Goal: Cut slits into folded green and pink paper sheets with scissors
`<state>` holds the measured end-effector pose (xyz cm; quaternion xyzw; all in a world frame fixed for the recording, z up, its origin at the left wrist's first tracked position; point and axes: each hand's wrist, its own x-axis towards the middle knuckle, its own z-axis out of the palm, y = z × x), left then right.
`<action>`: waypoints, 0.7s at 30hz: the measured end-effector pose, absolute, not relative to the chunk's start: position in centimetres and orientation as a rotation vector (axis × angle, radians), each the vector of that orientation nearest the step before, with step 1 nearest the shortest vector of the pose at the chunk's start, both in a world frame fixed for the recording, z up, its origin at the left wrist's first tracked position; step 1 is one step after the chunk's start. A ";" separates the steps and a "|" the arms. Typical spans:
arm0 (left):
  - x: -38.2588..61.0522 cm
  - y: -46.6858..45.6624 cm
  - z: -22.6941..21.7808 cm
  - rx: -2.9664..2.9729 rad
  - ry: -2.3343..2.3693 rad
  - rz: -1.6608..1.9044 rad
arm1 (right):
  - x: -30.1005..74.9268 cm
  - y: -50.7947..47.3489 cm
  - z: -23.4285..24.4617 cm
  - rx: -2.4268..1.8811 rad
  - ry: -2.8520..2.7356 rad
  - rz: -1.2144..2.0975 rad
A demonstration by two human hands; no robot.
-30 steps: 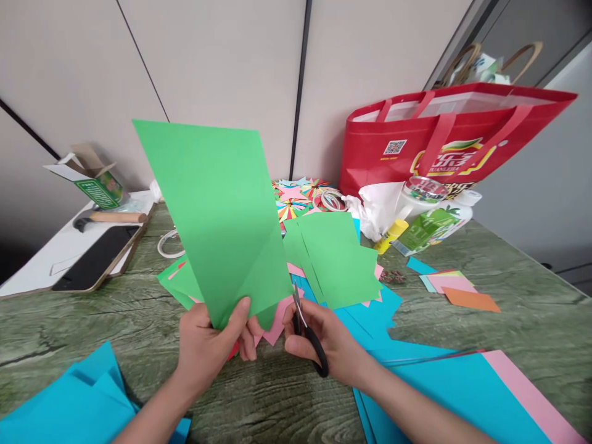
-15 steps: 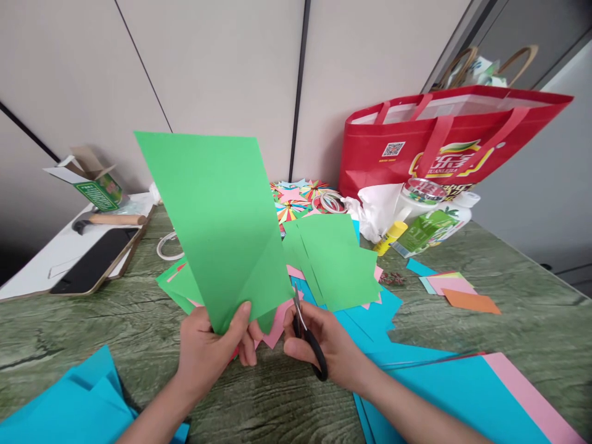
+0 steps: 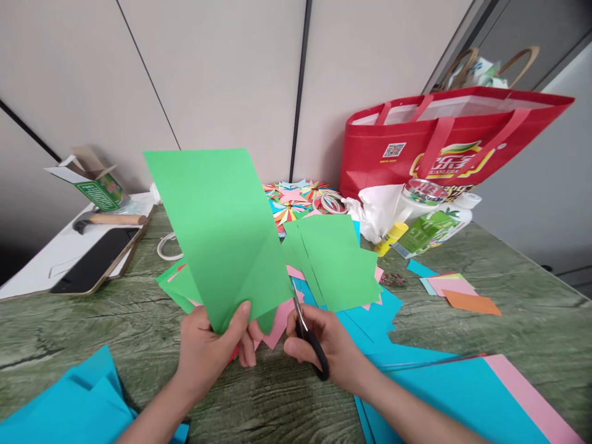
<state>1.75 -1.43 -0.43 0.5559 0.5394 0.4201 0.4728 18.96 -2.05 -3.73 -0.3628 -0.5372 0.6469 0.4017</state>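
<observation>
Blue papers (image 3: pixel 60 401) lie below and left of left hand (image 3: pixel 217 339), on table (image 3: pixel 259 401); blue stack (image 3: pixel 444 401) below and right of right hand (image 3: pixel 321 345), pink sheet (image 3: pixel 531 394) showing along its outer edge. Left hand is closed, thumb in front, pinching green sheet (image 3: pixel 222 234) at its near end; sheet rises up and away from that grip. Right hand is closed round scissors (image 3: pixel 315 351), blades pointing up and away, looking nearly together; tips right at sheet's right edge, can't tell if touching. Pink paper (image 3: pixel 279 327) shows between the hands. Beyond right hand: green pile (image 3: pixel 345 265) over more blue paper; small slips (image 3: pixel 472 301) farther right. Tape roll (image 3: pixel 160 248) beyond left hand, left of sheet; phone (image 3: pixel 97 262) and hammer (image 3: pixel 115 219) farther left, box (image 3: pixel 99 191) past them. Beyond right hand, toward the right: glue stick (image 3: pixel 391 239), tissue (image 3: pixel 374 216), carton (image 3: pixel 428 231). Past green pile, patterned paper pieces (image 3: pixel 291 213). Red bag (image 3: pixel 374 163) behind tissue. Wall (image 3: pixel 231 80) farthest.
</observation>
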 end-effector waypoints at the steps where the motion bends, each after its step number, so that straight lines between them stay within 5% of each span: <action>1: 1.7 -1.4 -0.5 1.357 1.321 1.026 | 19.0 -2.0 -3.7 -0.924 -1.360 1.631; 21: 1.5 -1.4 -0.8 1.285 1.327 1.078 | 19.1 -2.1 -4.0 -0.894 -1.290 1.661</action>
